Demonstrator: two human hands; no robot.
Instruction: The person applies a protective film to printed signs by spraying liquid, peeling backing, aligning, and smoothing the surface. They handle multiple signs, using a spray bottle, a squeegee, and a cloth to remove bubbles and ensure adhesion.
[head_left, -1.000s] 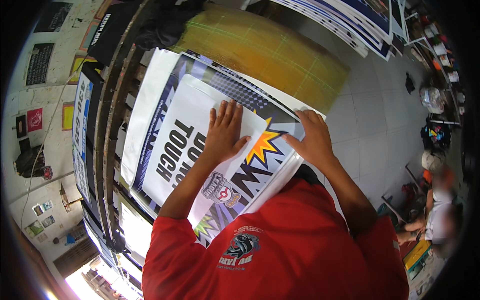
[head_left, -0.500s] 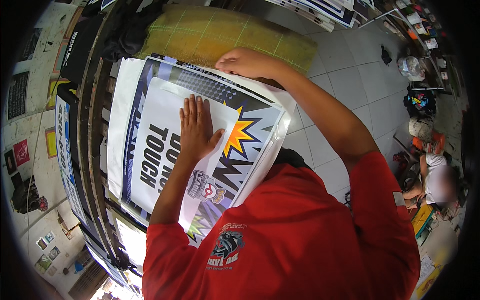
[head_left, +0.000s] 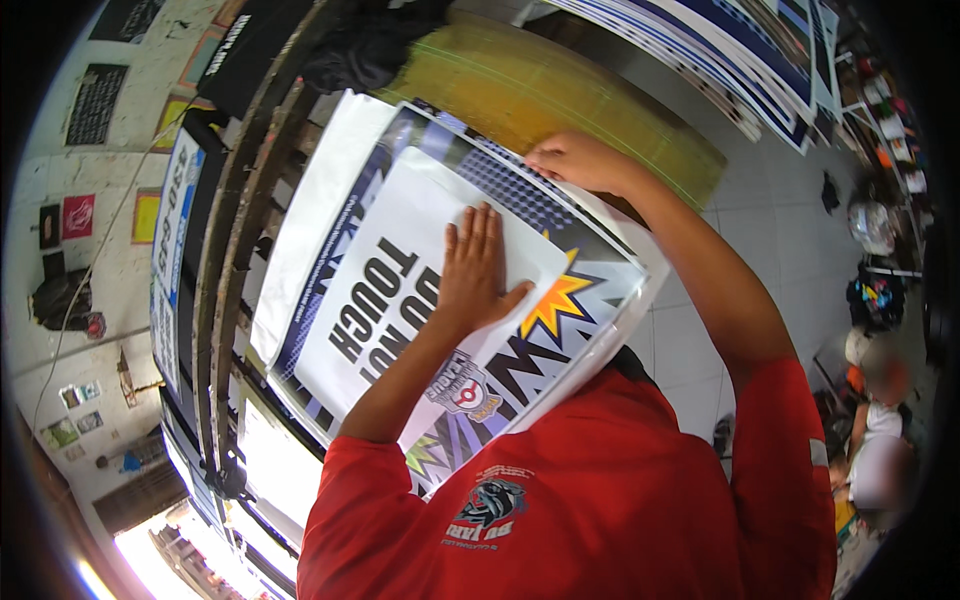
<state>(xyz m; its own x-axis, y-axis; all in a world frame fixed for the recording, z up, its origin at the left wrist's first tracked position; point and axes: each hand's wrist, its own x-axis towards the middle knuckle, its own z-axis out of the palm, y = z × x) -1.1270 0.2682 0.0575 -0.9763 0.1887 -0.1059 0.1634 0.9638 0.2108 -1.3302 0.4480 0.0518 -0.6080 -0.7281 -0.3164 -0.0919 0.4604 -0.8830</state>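
Observation:
A large glossy poster (head_left: 512, 186) in purple, black and white, with an orange and yellow burst, lies before me. On top of it rests a smaller white sheet (head_left: 405, 215) with bold black lettering. My left hand (head_left: 474, 268) is flat on this sheet, fingers stretched forward and thumb out to the side. At the poster's far right edge is my right hand (head_left: 582, 163), its fingers curled together against the edge; whether they pinch it or only press there is hidden. White sheeting (head_left: 318, 225) sticks out under the poster on the left.
A worn yellow-green cutting mat (head_left: 570, 90) lies beyond the poster, with a dark cloth (head_left: 370, 55) at its left. Long rails (head_left: 225, 270) run along the left. Stacked prints (head_left: 720, 50) are at the far right. Other people (head_left: 880, 455) sit at the right.
The whole scene has shifted right in the picture and tilted a little. My left hand stays flat on the white sheet, and my right hand stays at the poster's far edge.

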